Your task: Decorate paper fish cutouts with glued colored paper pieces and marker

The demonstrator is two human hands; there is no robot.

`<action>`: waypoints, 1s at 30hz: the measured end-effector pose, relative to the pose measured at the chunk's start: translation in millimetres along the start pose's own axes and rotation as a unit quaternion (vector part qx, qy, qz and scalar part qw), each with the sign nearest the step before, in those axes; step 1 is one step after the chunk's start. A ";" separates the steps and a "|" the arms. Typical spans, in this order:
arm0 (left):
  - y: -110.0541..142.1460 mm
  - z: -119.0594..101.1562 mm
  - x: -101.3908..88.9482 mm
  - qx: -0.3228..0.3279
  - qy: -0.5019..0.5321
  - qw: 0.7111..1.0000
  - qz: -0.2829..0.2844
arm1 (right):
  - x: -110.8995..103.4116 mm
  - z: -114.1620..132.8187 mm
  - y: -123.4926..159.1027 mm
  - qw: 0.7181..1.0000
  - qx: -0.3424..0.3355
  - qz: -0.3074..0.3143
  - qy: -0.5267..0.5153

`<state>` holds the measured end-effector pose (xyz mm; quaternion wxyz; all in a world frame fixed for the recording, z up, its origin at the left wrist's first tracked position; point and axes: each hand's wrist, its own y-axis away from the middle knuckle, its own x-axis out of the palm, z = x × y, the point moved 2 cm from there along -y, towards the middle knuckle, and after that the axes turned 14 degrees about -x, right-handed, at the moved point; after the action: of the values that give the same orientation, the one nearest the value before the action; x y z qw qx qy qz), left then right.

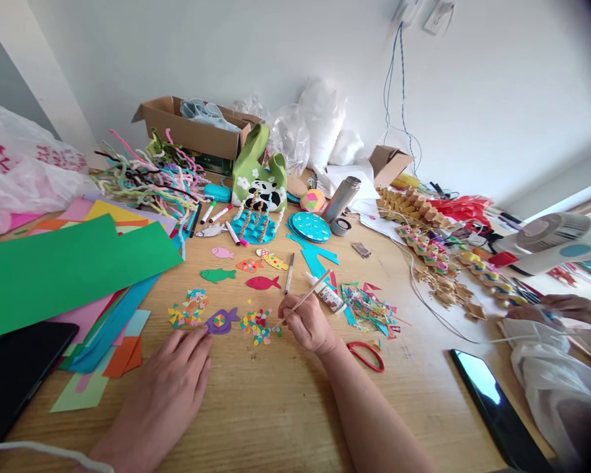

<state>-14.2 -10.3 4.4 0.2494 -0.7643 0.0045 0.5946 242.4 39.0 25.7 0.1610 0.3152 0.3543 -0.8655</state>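
Observation:
My left hand (170, 384) lies flat on the wooden table (285, 407), fingers stretched out, its fingertips touching the edge of a purple paper fish (221, 321). My right hand (308, 323) is closed in a pinch around a thin wooden stick (311, 293), whose lower tip points at a small heap of coloured paper dots (259, 326). A second heap of paper bits (190, 309) lies left of the purple fish. A glue bottle (326, 293) lies just beyond my right hand.
Green, red, orange and pink paper fish (262, 282) lie farther out, with a pencil (289, 272). Coloured sheets (64, 269) are stacked left, a dark tablet (14, 371) at the near left. Red scissors (367, 356), a phone (497, 407) and another person's hands (566, 309) are right.

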 end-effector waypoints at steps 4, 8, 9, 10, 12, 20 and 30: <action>0.9 0.3 1.5 -0.002 0.005 1.000 0.003 | 0.6 0.7 -0.8 1.000 -0.006 0.006 0.006; 1.6 1.0 2.8 -0.009 0.016 1.000 0.009 | 0.8 1.8 -1.5 1.000 -0.021 0.012 0.017; 1.4 0.9 2.4 -0.008 0.017 1.000 0.008 | 0.7 1.9 -1.5 1.000 -0.023 0.010 0.016; 1.1 0.8 1.7 -0.007 0.017 1.000 0.008 | 0.6 1.9 -1.4 1.000 -0.021 0.006 0.013; 0.3 0.2 0.1 -0.003 0.015 1.000 0.007 | 0.2 1.5 -1.1 1.000 -0.011 -0.008 0.005; -0.6 -2.9 -1.5 0.000 0.006 1.000 0.013 | 2.1 -1.0 2.4 1.000 0.010 -0.027 -0.002; 0.5 -8.1 -2.7 -0.012 -0.016 0.999 0.036 | 6.3 -0.9 2.2 0.997 0.014 -0.074 0.027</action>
<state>-7.8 -14.7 8.0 0.2193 -0.7569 0.0208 0.6153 239.3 37.7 19.9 0.0823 0.3134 0.3684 -0.8714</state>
